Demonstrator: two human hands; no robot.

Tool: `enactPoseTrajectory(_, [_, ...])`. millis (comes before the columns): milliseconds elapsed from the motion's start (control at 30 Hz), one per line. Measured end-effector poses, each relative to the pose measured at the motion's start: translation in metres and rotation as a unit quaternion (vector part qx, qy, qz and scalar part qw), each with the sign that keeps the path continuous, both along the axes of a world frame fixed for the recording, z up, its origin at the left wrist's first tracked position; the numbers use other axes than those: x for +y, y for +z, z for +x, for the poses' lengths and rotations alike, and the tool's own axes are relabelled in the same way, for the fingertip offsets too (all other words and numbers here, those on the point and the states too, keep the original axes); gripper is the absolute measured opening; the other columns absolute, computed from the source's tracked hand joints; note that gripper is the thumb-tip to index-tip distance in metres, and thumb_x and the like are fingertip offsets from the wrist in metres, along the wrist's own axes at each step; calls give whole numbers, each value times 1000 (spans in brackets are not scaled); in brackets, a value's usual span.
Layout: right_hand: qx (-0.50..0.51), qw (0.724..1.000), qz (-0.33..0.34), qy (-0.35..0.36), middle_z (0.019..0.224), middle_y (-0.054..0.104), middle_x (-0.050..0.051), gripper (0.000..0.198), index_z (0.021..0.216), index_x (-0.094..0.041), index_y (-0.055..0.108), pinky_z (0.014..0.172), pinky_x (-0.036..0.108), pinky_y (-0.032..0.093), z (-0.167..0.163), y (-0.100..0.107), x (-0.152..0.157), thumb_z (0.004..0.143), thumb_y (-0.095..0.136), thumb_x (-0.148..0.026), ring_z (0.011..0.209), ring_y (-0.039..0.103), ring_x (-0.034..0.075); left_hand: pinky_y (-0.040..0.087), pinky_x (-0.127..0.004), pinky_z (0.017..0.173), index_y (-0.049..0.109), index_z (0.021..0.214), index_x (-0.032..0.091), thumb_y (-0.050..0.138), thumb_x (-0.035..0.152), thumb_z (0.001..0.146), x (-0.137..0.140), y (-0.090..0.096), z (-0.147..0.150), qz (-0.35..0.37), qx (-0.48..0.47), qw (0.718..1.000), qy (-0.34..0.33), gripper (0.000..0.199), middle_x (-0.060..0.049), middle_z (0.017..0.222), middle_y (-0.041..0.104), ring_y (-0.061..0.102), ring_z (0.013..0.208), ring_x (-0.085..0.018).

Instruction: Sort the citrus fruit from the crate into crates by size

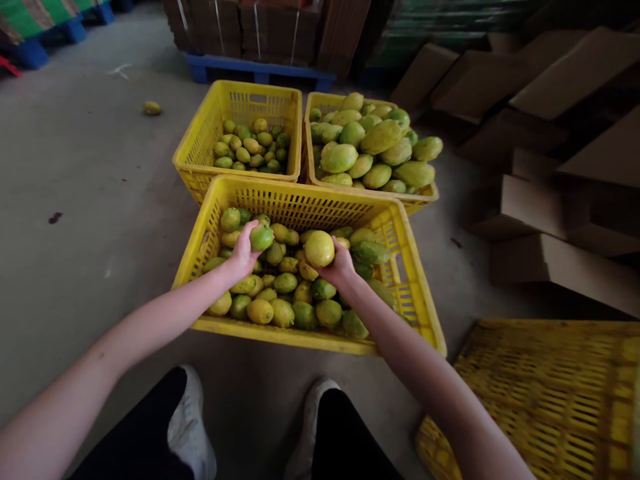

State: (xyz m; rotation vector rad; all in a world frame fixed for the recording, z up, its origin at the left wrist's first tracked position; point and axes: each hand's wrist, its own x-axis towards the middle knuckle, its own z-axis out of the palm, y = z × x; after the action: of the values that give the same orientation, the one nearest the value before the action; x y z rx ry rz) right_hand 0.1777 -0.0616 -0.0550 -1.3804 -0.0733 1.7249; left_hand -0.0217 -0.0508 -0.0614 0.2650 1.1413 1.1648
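Note:
My left hand [245, 250] is closed around a small green papaya [261, 237], held over the left part of the front yellow crate [310, 340]. In my right hand [340, 263] is a rounder yellow papaya [319, 249], held above the middle of that crate. Beneath both hands lie many green and yellow papayas [285, 283] of mixed sizes, some long and some nearly round. My forearms cover part of the crate's contents on the right.
Behind stand a yellow crate [200, 143] of small fruit and another [423, 193] heaped with large papayas. One fruit [152, 108] lies on the floor. Cardboard boxes [530, 207] line the right, above an upturned-looking yellow crate [550, 393]. A blue pallet [260, 69] carries stacked cardboard.

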Motion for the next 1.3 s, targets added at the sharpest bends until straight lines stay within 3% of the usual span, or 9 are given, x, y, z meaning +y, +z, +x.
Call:
enactPoseTrajectory(167, [17,1000,5,20,70,66,3,33,98,-24,59,67,45,62,-3,7,-1,100,36,-47,74,70,26,60,-30,72,57,90,22,58,35,88,-1,-5,-1,20,13,999,34,13,-1,81,67,73,86,-20])
enactPoseTrajectory(300, [53,998,7,38,69,67,6,47,99,-22,60,61,46,63,-3,10,-3,101,30,-58,72,72,29,61,-38,74,58,98,27,63,51,87,1,-13,-4,5,-21,999,24,26,-5,92,70,71,94,-25])
enactPoseTrajectory(367, [53,997,6,54,68,68,5,41,101,-22,60,57,43,63,-3,9,-3,100,38,-56,68,72,27,62,-38,73,60,102,28,67,55,85,3,-13,-5,8,-40,999,13,33,-6,96,70,70,95,-25])
enactPoseTrajectory(500, [50,995,6,90,66,69,4,18,100,-21,61,50,32,59,-3,5,-4,94,57,-37,56,68,21,61,-26,64,63,102,23,68,51,85,3,-1,-5,-3,-66,998,-22,33,-5,90,69,68,74,-16])
enactPoseTrajectory(600, [75,993,28,90,67,71,6,20,101,-19,63,47,28,56,-1,4,-5,94,53,-35,53,66,20,56,-23,51,66,99,18,54,58,90,0,6,-5,-35,-100,993,-60,43,-7,82,68,59,56,-12])
enactPoseTrajectory(767, [82,994,46,63,67,71,7,31,101,-18,64,45,30,56,0,6,-3,95,42,-39,56,66,22,57,-32,55,69,106,18,56,50,88,0,1,-5,-26,-86,992,-86,39,-9,80,70,64,63,-20])
enactPoseTrajectory(933, [63,997,11,49,71,72,8,34,106,-17,65,54,37,60,-2,8,-2,94,41,-38,62,68,24,61,-31,63,66,109,22,57,53,92,2,3,1,-26,-77,995,-63,36,-6,85,71,72,79,-22])
enactPoseTrajectory(1133, [86,995,26,41,71,71,5,30,107,-20,64,65,42,61,-5,12,-6,94,39,-31,68,70,25,58,-23,53,64,106,14,62,46,93,-1,17,1,-47,-123,989,-74,35,-6,78,70,67,60,-15])
enactPoseTrajectory(1300, [109,993,48,25,66,69,5,26,97,-20,64,57,37,59,-1,4,-5,93,49,-41,62,68,24,48,-25,40,65,97,12,53,57,91,0,16,-3,-65,-122,984,-116,47,-7,65,66,57,45,-15])
